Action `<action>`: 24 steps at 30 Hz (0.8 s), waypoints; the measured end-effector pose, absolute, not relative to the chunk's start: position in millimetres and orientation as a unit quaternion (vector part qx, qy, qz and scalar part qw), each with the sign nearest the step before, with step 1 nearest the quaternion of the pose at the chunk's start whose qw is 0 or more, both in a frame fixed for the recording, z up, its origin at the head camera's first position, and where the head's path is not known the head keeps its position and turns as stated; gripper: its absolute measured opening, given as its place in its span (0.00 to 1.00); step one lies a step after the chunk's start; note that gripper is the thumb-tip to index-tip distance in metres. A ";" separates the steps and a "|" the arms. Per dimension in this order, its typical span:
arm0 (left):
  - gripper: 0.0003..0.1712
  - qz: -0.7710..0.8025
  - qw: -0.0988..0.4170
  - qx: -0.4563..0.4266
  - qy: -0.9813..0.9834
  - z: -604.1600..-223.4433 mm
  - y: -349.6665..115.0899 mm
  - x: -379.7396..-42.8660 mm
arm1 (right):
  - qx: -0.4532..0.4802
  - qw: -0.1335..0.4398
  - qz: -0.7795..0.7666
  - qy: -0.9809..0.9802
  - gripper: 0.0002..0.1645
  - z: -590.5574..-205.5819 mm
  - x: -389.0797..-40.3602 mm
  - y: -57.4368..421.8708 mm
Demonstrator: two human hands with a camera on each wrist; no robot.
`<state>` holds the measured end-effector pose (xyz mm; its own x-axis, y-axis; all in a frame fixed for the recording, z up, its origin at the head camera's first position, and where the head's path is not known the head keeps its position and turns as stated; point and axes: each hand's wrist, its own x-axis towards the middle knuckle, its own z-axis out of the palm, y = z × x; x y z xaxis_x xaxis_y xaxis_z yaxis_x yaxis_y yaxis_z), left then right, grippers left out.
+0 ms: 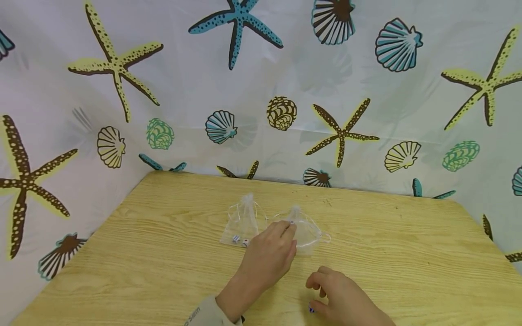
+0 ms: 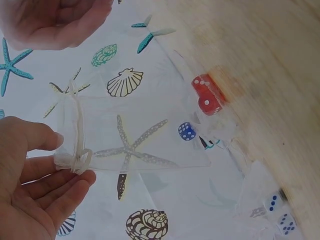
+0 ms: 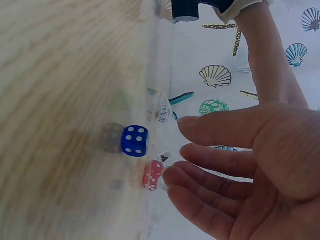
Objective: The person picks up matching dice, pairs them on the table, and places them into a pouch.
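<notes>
My left hand (image 1: 269, 253) holds a sheer drawstring pouch (image 2: 140, 145) by its corded mouth, between thumb and fingers. A blue die (image 2: 187, 131) shows at the pouch's far end; whether it lies inside or behind the thin cloth I cannot tell. My right hand (image 1: 340, 296) hovers low over the table with fingers loosely bent, holding nothing. Just by its thumb, a blue die (image 3: 135, 141) stands on the wood, apart from the fingers in the right wrist view. Red dice (image 2: 207, 95) sit beyond the held pouch; my left hand hides them in the head view.
Another sheer pouch (image 1: 232, 226) with white dice in it lies on the left of the wooden table (image 1: 142, 262). A pouch with white cords (image 1: 311, 235) lies beyond my left hand. A cloth printed with starfish and shells (image 1: 261, 81) hangs around the table's back and sides.
</notes>
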<state>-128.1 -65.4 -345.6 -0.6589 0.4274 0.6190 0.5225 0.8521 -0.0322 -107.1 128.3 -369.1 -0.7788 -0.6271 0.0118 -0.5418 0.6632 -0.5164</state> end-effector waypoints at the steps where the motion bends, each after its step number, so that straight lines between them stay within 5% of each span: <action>1: 0.16 -0.074 0.319 -0.262 -0.908 -345.2 -65.4 -127.9 | -0.320 0.093 -0.257 0.907 0.12 -370.4 -107.3 128.3; 9: 0.16 -0.073 0.317 -0.265 -0.908 -345.6 -65.3 -127.9 | -0.281 0.150 -0.264 0.910 0.09 -378.4 -107.3 126.9; 24: 0.16 -0.074 0.321 -0.269 -0.905 -345.0 -65.9 -127.6 | -0.315 0.110 -0.243 0.911 0.07 -388.7 -108.7 125.4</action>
